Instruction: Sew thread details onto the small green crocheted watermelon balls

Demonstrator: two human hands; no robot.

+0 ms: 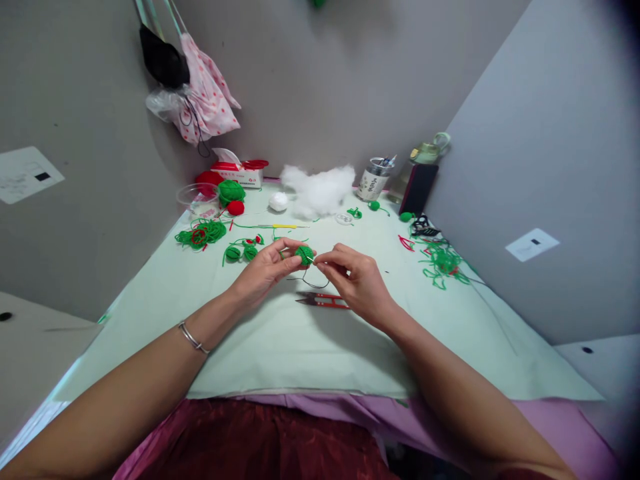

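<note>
Over the middle of the table, my left hand (273,265) is closed on a small green crocheted ball (304,255). My right hand (353,277) pinches a thin, light-coloured needle (311,260) whose tip lies against the ball's right side; whether it is inside the stitches I cannot tell. A black thread (315,287) loops down beneath the ball. Just below my hands lies a pair of red-handled thread snips (323,300), its handles partly hidden by my right hand. More small green balls (233,254) rest left of my left hand.
White stuffing (323,190) is heaped at the back. Green and red yarn scraps (203,233) lie left, others (443,260) right. A yellow crochet hook (284,226) lies beyond my hands. A pen holder (374,179), a bottle (425,155) and a dark phone-like slab (419,189) stand at the back right.
</note>
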